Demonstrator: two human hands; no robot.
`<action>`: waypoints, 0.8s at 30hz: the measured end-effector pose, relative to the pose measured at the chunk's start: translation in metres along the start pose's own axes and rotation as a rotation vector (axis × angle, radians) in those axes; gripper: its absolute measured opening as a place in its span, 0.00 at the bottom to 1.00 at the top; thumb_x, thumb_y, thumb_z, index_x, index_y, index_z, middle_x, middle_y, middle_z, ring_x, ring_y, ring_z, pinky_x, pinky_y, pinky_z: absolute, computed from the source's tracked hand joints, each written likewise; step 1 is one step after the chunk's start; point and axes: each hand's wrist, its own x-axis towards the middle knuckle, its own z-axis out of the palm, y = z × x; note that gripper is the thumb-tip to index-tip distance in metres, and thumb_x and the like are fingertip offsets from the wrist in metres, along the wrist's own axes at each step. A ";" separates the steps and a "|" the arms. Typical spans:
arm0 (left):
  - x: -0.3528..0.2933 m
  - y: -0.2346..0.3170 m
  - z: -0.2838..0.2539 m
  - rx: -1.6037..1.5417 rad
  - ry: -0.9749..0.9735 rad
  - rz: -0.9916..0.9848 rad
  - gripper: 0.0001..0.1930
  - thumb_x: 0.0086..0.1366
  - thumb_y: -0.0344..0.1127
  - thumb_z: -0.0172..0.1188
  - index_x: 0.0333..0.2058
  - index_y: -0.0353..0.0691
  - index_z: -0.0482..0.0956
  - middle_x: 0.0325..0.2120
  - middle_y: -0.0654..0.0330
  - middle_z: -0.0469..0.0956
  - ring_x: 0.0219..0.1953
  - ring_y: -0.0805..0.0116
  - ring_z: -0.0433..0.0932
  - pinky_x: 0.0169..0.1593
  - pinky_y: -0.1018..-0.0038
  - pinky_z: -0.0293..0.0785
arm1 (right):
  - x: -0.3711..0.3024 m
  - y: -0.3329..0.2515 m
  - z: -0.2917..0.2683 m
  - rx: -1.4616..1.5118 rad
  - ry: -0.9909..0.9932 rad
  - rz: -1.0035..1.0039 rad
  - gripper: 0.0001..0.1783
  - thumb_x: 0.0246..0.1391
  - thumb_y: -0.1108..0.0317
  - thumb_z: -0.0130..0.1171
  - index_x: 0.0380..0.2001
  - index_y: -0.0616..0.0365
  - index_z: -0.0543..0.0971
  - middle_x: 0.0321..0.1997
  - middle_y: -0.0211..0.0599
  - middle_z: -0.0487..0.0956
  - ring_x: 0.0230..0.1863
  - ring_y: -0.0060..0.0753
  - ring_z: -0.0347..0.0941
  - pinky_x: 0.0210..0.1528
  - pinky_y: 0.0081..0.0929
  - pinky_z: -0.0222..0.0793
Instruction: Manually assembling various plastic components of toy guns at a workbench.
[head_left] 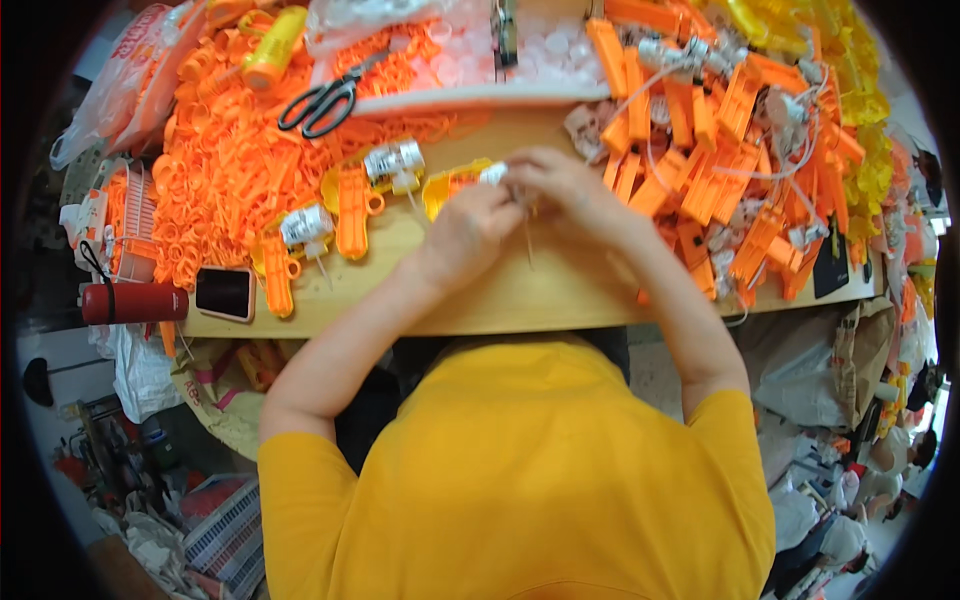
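Note:
Above the middle of the wooden table my left hand (468,225) and my right hand (568,188) meet, fingers closed around one small assembly. It has a yellow shell with orange inside (450,186) and a white cylinder (493,173) at its right end. A thin pale tube hangs below my fingertips. Much of the assembly is hidden by my fingers. Left of my hands lie two similar orange and yellow pieces, a farther one (352,212) and a nearer one (277,275), with printed white cylinders (394,160) and thin tubes beside them.
A heap of small orange plastic parts (215,170) fills the left, with black scissors (325,103) on it. A phone (225,293) and a red bottle (135,303) lie at the left edge. Orange housings (715,180) pile up at right. A white tray (470,98) stands at the back.

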 end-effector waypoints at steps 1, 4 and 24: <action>-0.003 0.002 0.003 -0.010 0.038 0.013 0.04 0.48 0.26 0.57 0.26 0.38 0.75 0.23 0.54 0.73 0.28 0.56 0.75 0.32 0.64 0.72 | -0.006 0.002 0.007 0.187 0.026 0.084 0.19 0.37 0.77 0.61 0.38 0.57 0.75 0.45 0.44 0.74 0.48 0.49 0.71 0.47 0.36 0.69; -0.012 0.010 0.002 -0.023 0.054 0.001 0.04 0.49 0.26 0.56 0.26 0.38 0.74 0.24 0.55 0.72 0.28 0.57 0.74 0.32 0.66 0.72 | -0.004 -0.013 0.002 -0.043 0.020 -0.097 0.17 0.39 0.74 0.59 0.37 0.58 0.74 0.44 0.46 0.73 0.47 0.50 0.71 0.47 0.37 0.68; -0.012 0.009 0.006 -0.149 0.104 -0.055 0.12 0.47 0.23 0.63 0.34 0.40 0.79 0.29 0.57 0.72 0.32 0.59 0.73 0.36 0.67 0.71 | 0.165 0.088 -0.138 -1.034 0.620 0.262 0.11 0.47 0.68 0.58 0.35 0.59 0.78 0.43 0.40 0.77 0.46 0.46 0.71 0.50 0.38 0.66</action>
